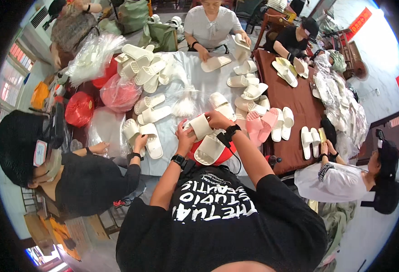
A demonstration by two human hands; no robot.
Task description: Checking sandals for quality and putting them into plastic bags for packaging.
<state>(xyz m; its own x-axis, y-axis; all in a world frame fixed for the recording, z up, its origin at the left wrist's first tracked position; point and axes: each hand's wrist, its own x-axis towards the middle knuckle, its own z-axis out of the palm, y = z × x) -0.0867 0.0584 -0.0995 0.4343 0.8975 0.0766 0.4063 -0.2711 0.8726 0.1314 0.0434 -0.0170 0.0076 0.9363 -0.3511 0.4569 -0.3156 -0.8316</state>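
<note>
Over table — both hands gripping cream slipper

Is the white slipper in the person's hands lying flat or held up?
Held up: the cream-white foam slipper is off the table, gripped between the left hand and right hand.

The left hand and the right hand meet on one slipper above the near edge of the counter. A second slipper lies just below the hands, close to the person's body. To the left of the hands, a pair of slippers lies on the counter under a co-worker's hand. To the right lies a row of slippers, and further right a pair on the counter's right part. Behind the hands, at the far left, a heap of slippers is piled, with plastic bags to its left.
</note>
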